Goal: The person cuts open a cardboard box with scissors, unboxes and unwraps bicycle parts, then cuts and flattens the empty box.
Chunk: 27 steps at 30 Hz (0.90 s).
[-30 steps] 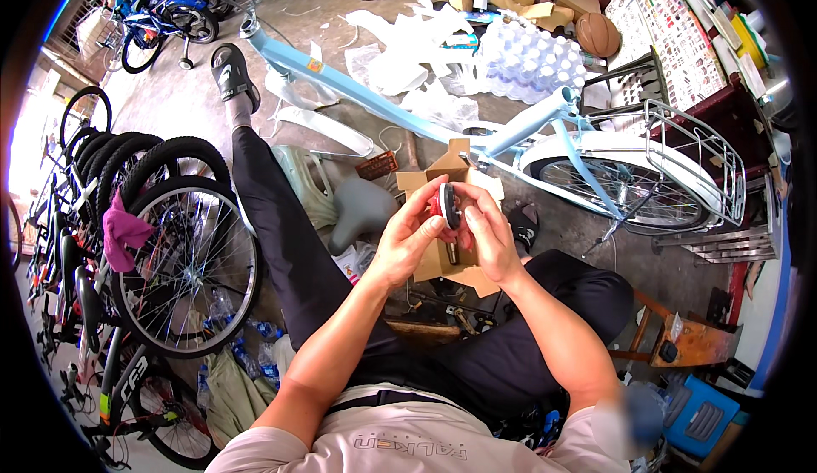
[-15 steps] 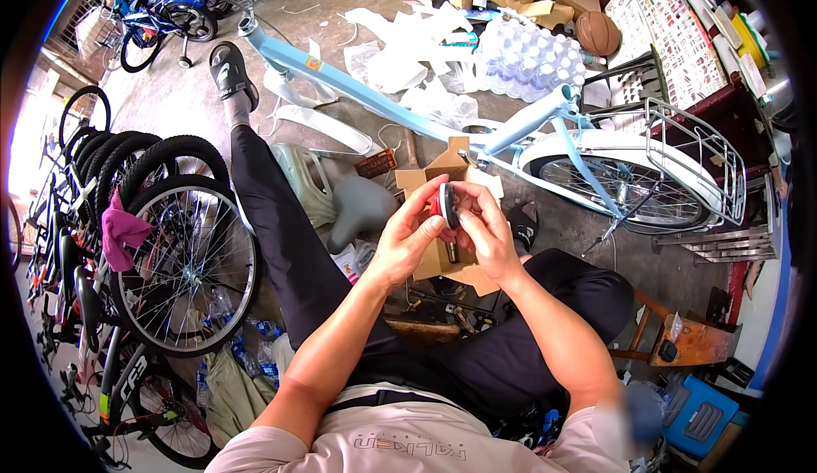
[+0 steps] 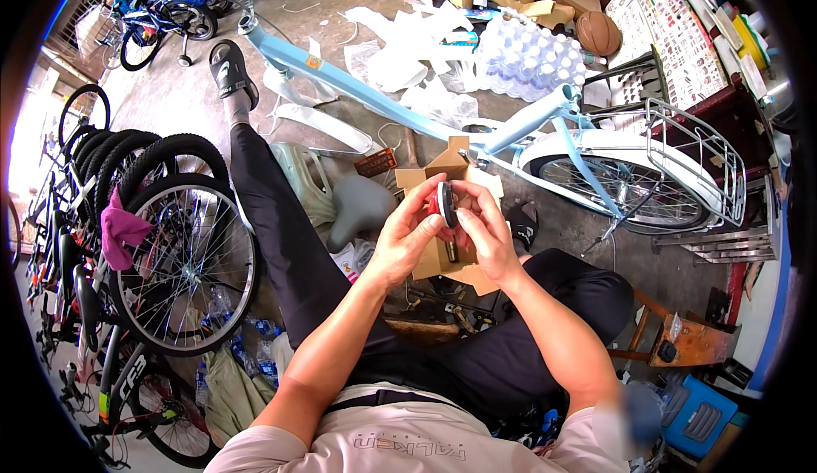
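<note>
Red-and-black disc (image 3: 448,205) sits between left hand (image 3: 412,236) and right hand (image 3: 488,233), both grips pinching it, above the cardboard box (image 3: 473,279); a grey saddle (image 3: 362,204) lies at nine o'clock. Two-handed handling seems underway; the next move likely calls for steadiness.

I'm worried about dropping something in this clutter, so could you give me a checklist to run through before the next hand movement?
1. Left hand holding the round red-and-black part: ok.
2. Right hand also on it: ok.
3. Cardboard box below the hands open: ok, flaps spread.
4. Space beside the box uncluttered: not ok, a grey saddle lies to its left.
5. Hands apart from the light blue bicycle frame: ok.
6. Part undamaged: cannot tell, fingers cover much of it.
</note>
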{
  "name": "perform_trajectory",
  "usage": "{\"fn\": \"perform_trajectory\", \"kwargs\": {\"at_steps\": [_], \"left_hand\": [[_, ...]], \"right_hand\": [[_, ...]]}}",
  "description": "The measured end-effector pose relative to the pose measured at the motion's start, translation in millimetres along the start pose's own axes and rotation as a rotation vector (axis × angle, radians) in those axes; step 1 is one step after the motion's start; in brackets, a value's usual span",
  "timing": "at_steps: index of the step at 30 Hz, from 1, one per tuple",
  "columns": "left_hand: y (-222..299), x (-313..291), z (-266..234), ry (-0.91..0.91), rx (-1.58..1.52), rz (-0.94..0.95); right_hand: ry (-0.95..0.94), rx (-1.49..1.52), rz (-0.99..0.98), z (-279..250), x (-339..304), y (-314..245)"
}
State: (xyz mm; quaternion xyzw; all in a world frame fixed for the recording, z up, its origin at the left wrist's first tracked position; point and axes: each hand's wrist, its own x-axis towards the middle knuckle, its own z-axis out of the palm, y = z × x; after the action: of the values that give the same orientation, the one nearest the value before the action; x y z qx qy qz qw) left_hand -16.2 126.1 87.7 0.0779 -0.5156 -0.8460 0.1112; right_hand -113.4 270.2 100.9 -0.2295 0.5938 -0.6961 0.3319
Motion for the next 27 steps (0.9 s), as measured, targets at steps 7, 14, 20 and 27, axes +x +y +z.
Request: {"fn": "perform_trajectory", "kwargs": {"at_steps": [7,14,20,27], "left_hand": [[-5.0,2.2,-1.7,0.085,0.134,0.081],[14.6,-0.5,14.8,0.093,0.658,0.231],[15.6,-1.0,14.4,0.085,0.580,0.252],[14.7,-1.1,11.1,0.064,0.565,0.271]], "right_hand": [[0.082,0.100,0.119,-4.3,3.2,9.0],[0.103,0.345,0.236,-4.2,2.4,7.3],[0.128,0.433,0.307,-0.4,1.9,-0.7],[0.100,0.409,0.290,-1.3,2.4,0.2]]}}
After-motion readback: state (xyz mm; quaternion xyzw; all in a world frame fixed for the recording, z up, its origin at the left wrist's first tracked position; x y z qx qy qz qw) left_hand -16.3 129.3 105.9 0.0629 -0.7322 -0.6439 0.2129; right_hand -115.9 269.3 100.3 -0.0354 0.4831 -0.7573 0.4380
